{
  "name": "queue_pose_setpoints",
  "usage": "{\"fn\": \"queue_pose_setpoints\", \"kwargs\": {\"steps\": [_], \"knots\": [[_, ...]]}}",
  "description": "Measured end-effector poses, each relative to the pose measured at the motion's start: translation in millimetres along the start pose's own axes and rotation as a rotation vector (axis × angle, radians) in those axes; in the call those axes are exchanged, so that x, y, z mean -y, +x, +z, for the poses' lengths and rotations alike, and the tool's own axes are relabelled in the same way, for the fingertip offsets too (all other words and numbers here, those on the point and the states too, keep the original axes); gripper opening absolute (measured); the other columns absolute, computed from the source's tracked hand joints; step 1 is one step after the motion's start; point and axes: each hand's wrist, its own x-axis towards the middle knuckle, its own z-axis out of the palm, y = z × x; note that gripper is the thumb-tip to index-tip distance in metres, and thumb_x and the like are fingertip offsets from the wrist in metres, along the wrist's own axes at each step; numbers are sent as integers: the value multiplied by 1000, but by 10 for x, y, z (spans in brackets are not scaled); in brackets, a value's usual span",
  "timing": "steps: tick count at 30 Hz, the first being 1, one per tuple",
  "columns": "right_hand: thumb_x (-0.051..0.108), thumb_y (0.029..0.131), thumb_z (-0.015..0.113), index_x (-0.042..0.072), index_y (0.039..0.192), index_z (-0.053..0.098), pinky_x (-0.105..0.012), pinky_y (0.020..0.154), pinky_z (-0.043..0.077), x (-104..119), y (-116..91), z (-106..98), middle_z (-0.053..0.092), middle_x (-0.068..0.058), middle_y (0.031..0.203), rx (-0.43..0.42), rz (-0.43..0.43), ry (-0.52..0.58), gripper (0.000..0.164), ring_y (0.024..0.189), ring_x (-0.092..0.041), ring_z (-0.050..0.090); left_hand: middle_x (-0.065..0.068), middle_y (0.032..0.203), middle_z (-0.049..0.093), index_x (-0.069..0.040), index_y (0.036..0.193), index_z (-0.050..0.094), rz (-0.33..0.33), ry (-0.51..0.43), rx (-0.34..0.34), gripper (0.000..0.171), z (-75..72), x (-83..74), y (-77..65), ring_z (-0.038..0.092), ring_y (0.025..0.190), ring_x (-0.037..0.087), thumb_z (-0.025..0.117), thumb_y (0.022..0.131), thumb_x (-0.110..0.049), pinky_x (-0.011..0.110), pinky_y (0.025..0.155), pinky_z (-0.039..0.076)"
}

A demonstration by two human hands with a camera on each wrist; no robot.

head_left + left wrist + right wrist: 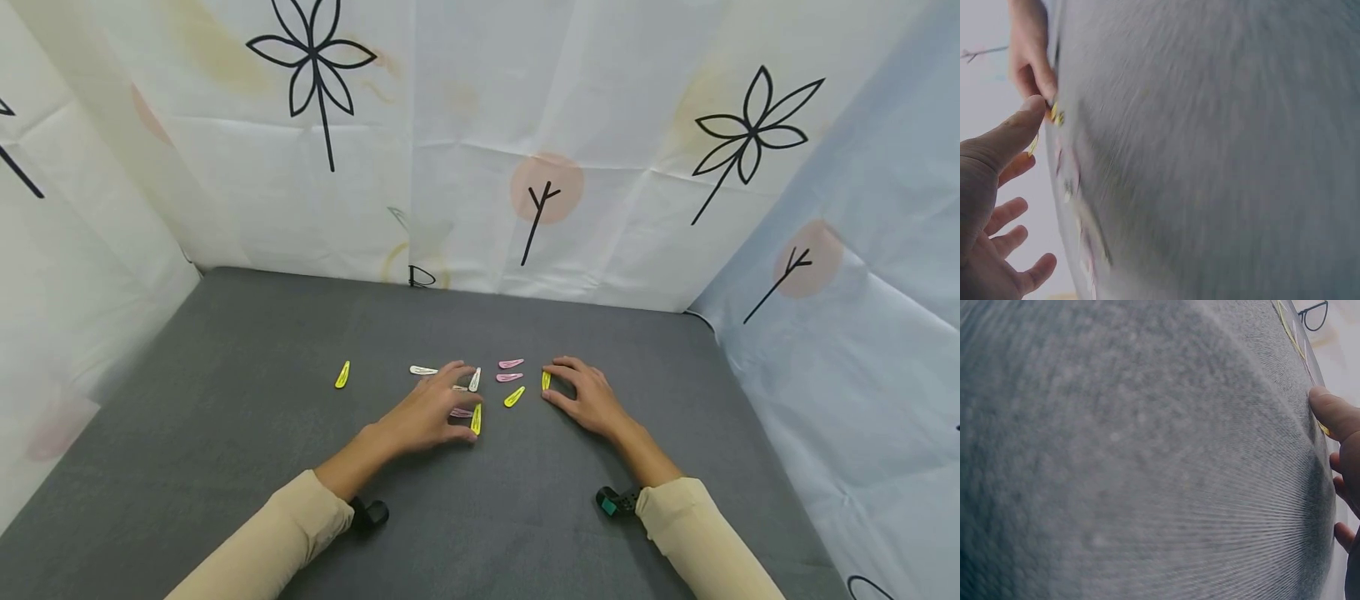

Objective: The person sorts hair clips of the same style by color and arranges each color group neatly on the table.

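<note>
My left hand (430, 410) pinches a yellow snap hair clip (476, 419) lengthwise between thumb and index finger; the left wrist view shows this clip (1033, 145) spanning the two fingertips, the other fingers spread. Over to the right, my right hand (591, 396) holds another yellow hair clip (546, 381) between thumb and index finger, close over the table. Between the hands lie a yellow clip (514, 397) and two pink clips (511, 363). Near the left fingers are a white clip (475, 380) and a pink clip (461, 412), with one more white clip partly hidden.
A white clip (423, 370) lies just beyond the left hand, and a lone yellow clip (342, 375) farther left. The grey tabletop (225, 417) is bounded at the back and sides by hanging white cloth (465, 100) with printed flowers.
</note>
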Motion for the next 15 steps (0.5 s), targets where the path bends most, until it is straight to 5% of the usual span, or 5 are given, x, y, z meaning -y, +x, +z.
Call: {"fn": "queue_pose_setpoints", "kwargs": {"steps": [15], "knots": [[25, 90, 75, 6, 132, 64, -64, 108, 27, -15, -3, 13, 55, -20, 138, -5, -6, -5, 47, 131, -39, 48, 25, 145, 47, -7, 123, 70, -182, 80, -81, 55, -570, 587, -420, 34, 139, 45, 88, 76, -28, 70, 94, 39]]}}
